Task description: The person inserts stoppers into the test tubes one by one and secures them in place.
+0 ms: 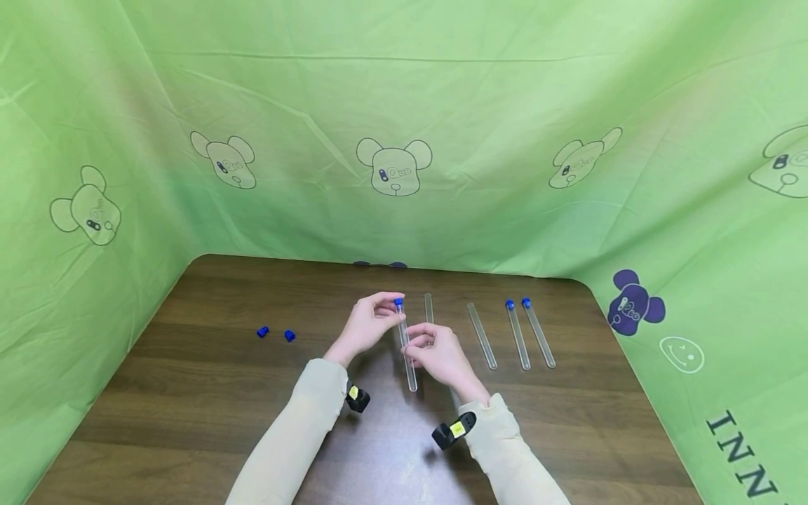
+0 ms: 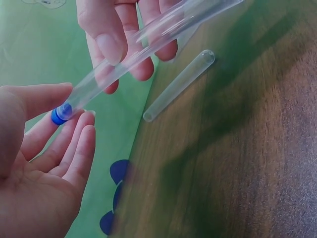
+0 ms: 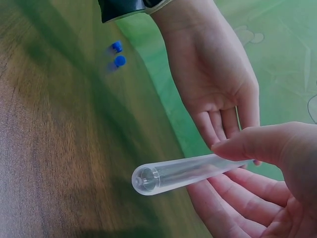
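Note:
Between both hands a clear test tube [image 1: 412, 379] is held tilted above the table, its rounded end toward me. A blue cap [image 2: 60, 114] sits in its mouth, and the left hand [image 1: 371, 322] has thumb and fingers around that capped end. Lower down, the right hand [image 1: 440, 354] pinches the tube's body between thumb and fingers. In the right wrist view the rounded bottom of the tube sticks out past the right hand [image 3: 257, 183]. Just behind the right hand lies an uncapped test tube [image 1: 428, 308], partly hidden by it.
Two loose blue caps, a left one [image 1: 262, 332] and a right one [image 1: 290, 336], lie on the wooden table [image 1: 208, 393]. To the right rest an uncapped tube [image 1: 482, 337] and two blue-capped tubes [image 1: 518, 337] [image 1: 539, 337]. A green printed curtain [image 1: 303, 224] surrounds the table.

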Motion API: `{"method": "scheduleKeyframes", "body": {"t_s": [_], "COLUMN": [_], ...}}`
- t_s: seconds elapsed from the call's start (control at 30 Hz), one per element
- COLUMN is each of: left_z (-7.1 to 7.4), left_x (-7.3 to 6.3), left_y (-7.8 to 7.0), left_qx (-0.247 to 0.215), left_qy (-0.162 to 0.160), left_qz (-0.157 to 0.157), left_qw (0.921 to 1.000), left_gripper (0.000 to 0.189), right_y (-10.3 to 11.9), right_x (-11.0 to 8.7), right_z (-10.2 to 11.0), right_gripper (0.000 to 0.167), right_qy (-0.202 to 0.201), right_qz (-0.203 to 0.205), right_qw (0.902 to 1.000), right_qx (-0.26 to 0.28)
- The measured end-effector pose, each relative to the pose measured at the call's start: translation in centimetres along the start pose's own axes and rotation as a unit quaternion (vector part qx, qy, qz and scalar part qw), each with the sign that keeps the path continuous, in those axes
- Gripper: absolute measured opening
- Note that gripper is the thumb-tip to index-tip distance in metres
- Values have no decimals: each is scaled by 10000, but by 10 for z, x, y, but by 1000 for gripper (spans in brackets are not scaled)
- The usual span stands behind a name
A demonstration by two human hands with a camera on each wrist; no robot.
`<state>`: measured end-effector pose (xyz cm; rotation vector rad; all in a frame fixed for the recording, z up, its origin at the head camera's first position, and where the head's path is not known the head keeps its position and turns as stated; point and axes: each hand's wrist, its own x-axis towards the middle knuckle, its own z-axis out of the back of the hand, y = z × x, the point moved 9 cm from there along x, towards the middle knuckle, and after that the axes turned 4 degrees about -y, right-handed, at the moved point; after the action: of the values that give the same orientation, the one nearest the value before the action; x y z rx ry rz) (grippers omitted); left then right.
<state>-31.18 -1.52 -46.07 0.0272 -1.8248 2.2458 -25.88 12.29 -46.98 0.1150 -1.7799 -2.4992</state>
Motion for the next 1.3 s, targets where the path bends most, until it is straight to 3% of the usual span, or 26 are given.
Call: {"method": "scheduleKeyframes", "body": {"t_s": [0.63, 0.73, 1.13, 1.3], "left_z": [0, 1, 5, 4], "left_x": [5, 6, 6, 6], "left_y": [2, 2, -7, -4], "left_qx": [-166, -143, -86, -165], "left_qy": [17, 27, -12, 126], "left_qz": [39, 28, -64, 119], "left_qw": [9999, 9999, 9999, 9997], "left_gripper": [41, 41, 40, 40], "right_y": [7, 0, -8, -9], "right_x": [0, 2, 0, 0], "right_z": [0, 0, -9, -11], "right_gripper": [30, 31, 28, 25], "right_qy": [-315, -362, 20, 42], "right_qz": [32, 8, -75, -94], "right_qw": [9989, 9987, 9993, 9992], "right_qx": [337, 347, 358, 397]}}
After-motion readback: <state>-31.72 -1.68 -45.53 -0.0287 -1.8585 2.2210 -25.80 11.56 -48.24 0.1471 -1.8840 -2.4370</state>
